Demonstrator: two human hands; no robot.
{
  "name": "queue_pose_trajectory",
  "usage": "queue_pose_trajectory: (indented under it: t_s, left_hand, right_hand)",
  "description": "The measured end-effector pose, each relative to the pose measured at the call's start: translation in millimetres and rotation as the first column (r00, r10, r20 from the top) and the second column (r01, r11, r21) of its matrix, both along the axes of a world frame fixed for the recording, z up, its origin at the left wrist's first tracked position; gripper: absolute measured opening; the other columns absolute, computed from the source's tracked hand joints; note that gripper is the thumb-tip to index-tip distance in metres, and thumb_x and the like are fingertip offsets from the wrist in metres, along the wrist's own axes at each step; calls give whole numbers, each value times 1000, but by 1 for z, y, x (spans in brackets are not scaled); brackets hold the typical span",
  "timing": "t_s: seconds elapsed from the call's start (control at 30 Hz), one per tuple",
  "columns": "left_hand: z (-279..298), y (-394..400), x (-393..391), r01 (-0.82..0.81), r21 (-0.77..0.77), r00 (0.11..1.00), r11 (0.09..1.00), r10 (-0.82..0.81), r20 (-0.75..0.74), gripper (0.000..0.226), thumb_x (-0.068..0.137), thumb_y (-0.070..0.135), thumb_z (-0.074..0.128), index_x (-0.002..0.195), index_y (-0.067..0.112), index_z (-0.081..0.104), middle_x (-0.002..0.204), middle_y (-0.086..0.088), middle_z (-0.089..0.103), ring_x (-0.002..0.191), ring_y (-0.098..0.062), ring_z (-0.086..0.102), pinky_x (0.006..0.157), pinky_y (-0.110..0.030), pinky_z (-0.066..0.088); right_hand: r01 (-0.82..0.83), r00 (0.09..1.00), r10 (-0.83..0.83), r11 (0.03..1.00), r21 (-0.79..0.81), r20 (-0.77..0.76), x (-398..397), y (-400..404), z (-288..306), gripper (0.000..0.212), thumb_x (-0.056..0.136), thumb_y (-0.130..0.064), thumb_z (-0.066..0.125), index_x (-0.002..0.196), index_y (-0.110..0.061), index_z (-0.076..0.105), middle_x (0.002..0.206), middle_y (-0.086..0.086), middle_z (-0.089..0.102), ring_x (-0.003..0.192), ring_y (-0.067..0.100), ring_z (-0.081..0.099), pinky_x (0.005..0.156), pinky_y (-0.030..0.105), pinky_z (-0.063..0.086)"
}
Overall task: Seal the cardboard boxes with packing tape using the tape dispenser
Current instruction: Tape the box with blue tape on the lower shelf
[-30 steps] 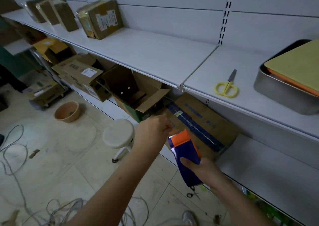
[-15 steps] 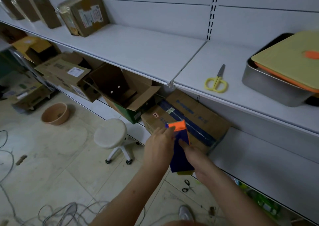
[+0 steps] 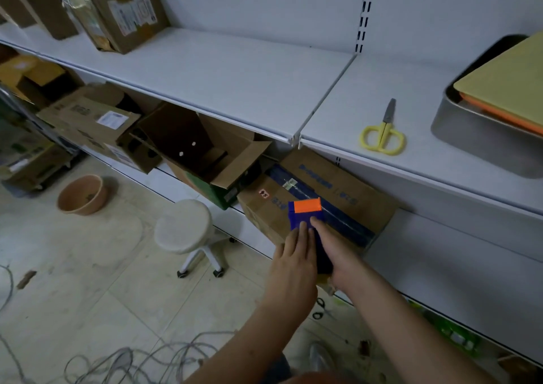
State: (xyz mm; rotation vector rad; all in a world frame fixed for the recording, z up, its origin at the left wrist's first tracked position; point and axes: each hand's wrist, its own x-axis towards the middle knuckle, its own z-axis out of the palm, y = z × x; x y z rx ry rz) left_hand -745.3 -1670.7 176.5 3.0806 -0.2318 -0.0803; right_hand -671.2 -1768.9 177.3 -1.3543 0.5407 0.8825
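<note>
A closed cardboard box (image 3: 346, 190) with a blue tape strip along its top seam lies on the lower shelf. A blue tape dispenser (image 3: 305, 216) with an orange head rests on the box's near end. My right hand (image 3: 338, 251) grips the dispenser's body, index finger stretched along it. My left hand (image 3: 293, 263) lies beside it with straight fingers touching the dispenser's left side. An open box (image 3: 232, 160) with raised flaps stands to the left on the same shelf.
Yellow scissors (image 3: 382, 134) and a metal tray (image 3: 476, 131) holding boards sit on the upper shelf. Taped boxes (image 3: 120, 10) stand upper left. A white stool (image 3: 185, 228), a tan bowl (image 3: 82, 195), black scissors (image 3: 320, 307) and loose cables (image 3: 117, 360) are on the floor.
The dispenser has come down from upright onto the box's near end. My left hand's fingers have straightened along its side, and both hands have moved closer to the box.
</note>
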Motion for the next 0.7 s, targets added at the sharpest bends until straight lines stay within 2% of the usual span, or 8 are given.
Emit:
queue_pose_trajectory:
  t_s: [0.07, 0.13, 0.2, 0.27, 0.33, 0.47, 0.6, 0.7]
  left_hand:
    - [-7, 12, 4, 51, -24, 998, 998, -52, -43, 85, 82, 18, 62, 155, 8, 22, 162, -15, 23, 147, -31, 29, 115, -43, 34]
    - [-9, 31, 10, 118, -127, 986, 985, -131, -99, 77, 89, 11, 51, 158, 13, 15, 166, -8, 11, 152, -24, 14, 122, -37, 19]
    - [-11, 55, 18, 164, -282, 965, 945, -214, -154, 70, 93, 7, 44, 158, 17, 20, 166, -2, 12, 152, -17, 15, 121, -29, 20]
    - [-20, 87, 30, 173, -395, 961, 902, -242, -132, 64, 93, 5, 44, 154, 21, 33, 162, 1, 27, 146, -14, 29, 114, -21, 26]
    - [-37, 122, 46, 92, -436, 977, 895, -166, -135, 58, 94, 7, 45, 149, 25, 42, 156, 1, 38, 142, -12, 35, 112, -21, 28]
    - [-75, 183, 101, -168, -432, 964, 886, 55, -260, 48, 99, 15, 50, 147, 17, 45, 153, -7, 42, 140, -22, 38, 114, -33, 33]
    - [-112, 216, 165, -367, -376, 887, 851, 198, -417, 59, 101, 25, 54, 150, 2, 30, 152, -23, 35, 136, -39, 42, 111, -46, 36]
    - [-136, 224, 193, -515, -398, 802, 759, 263, -536, 66, 99, 32, 57, 149, 0, 28, 149, -25, 36, 134, -44, 42, 110, -50, 36]
  right_hand:
    - [25, 1000, -25, 998, -59, -5, 4, 8, -4, 46, 96, -57, 47, 112, -17, 65, 97, 8, 69, 90, 23, 66, 72, 33, 52]
    - [29, 999, -30, 987, -158, -9, 6, 17, -13, 43, 97, -57, 45, 108, -17, 59, 90, 6, 64, 84, 21, 62, 68, 33, 50]
    - [33, 999, -30, 948, -315, 16, 11, 22, -29, 48, 96, -62, 42, 103, -16, 55, 90, 6, 61, 84, 23, 60, 81, 38, 53]
    - [65, 996, -32, 882, -467, 78, 19, 28, -42, 50, 96, -62, 39, 98, -14, 54, 91, 7, 61, 78, 21, 58, 85, 38, 52]
    - [75, 993, -13, 826, -558, 115, 23, 34, -49, 52, 97, -60, 37, 98, -11, 54, 96, 9, 61, 77, 22, 56, 77, 36, 48]
    - [48, 997, 6, 769, -637, 82, 18, 47, -66, 59, 98, -60, 34, 104, -6, 56, 77, 4, 52, 69, 18, 51, 67, 30, 39]
    - [165, 986, -104, 751, -640, 133, 18, 58, -79, 56, 98, -56, 41, 100, -2, 55, 90, 13, 53, 74, 24, 49, 66, 32, 37]
    - [246, 968, -162, 742, -623, 190, 13, 61, -83, 55, 97, -54, 45, 84, -1, 55, 77, 13, 53, 65, 23, 49, 60, 30, 34]
